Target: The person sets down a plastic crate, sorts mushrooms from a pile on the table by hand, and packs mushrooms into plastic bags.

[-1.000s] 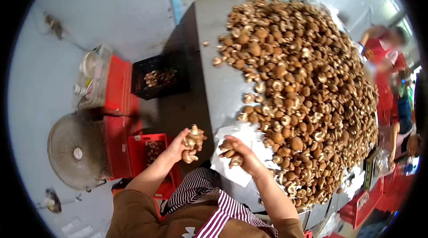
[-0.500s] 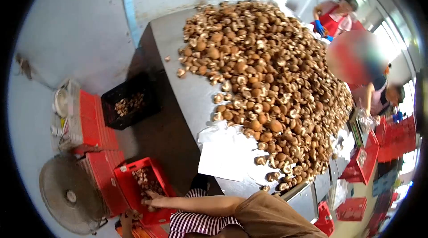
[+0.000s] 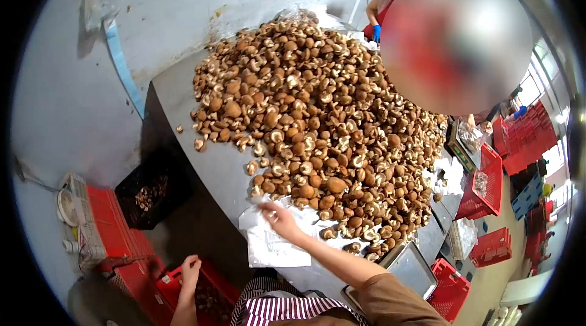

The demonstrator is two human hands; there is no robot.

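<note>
Away from the red crate (image 3: 221, 283), where it had been dipping half a second earlier, the right hand (image 3: 279, 219) had swung back over the white sheet (image 3: 276, 251), while the left hand (image 3: 191, 269) had risen just above the crate's near side.

Mushrooms (image 3: 329, 137) lay in a broad, thick heap on the grey metal table (image 3: 215, 170). Their rounded caps ran from light tan to deep brown, some smooth and domed, others with curled rims. Many were tipped over, showing cream gills and short, pale, stubby stems. Most were small, with a few noticeably larger caps at the edge nearest the sheet, and several strays sat apart on the bare metal.

The right hand's fingers stretched toward that edge, blurred, so whether they gripped anything could not be told. The left hand's fingers were bent inward; nothing showed between them, though its palm was hidden. Dim brownish pieces lay in the red crate, and paler ones in the black crate (image 3: 135, 219) beyond.
</note>
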